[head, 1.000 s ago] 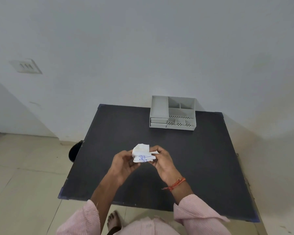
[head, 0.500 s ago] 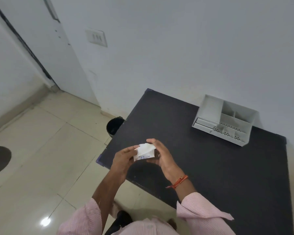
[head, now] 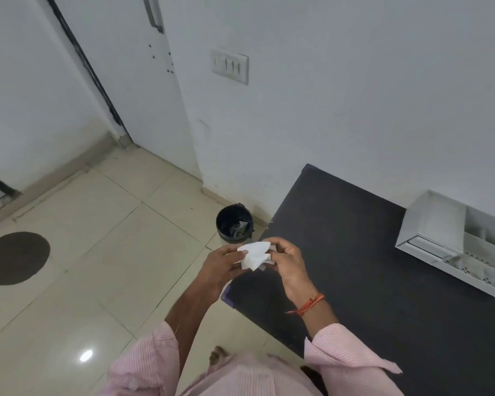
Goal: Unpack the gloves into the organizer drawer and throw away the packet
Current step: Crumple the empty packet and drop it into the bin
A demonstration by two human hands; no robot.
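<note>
1. Fingers (head: 242,254) of both hands pinch the crumpled white packet (head: 254,254), held just beyond the worktop (head: 383,295) corner, near the bin (head: 234,222).
2. Packet looks light, soft, easily crushed; grip its bunched middle.

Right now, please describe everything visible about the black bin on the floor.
The black bin is small, round and open-topped, looks like plastic, and stands upright on the tiled floor near the wall, just off the dark table's corner. Some scraps lie inside; what they are is unclear. No hand touches it.
</note>
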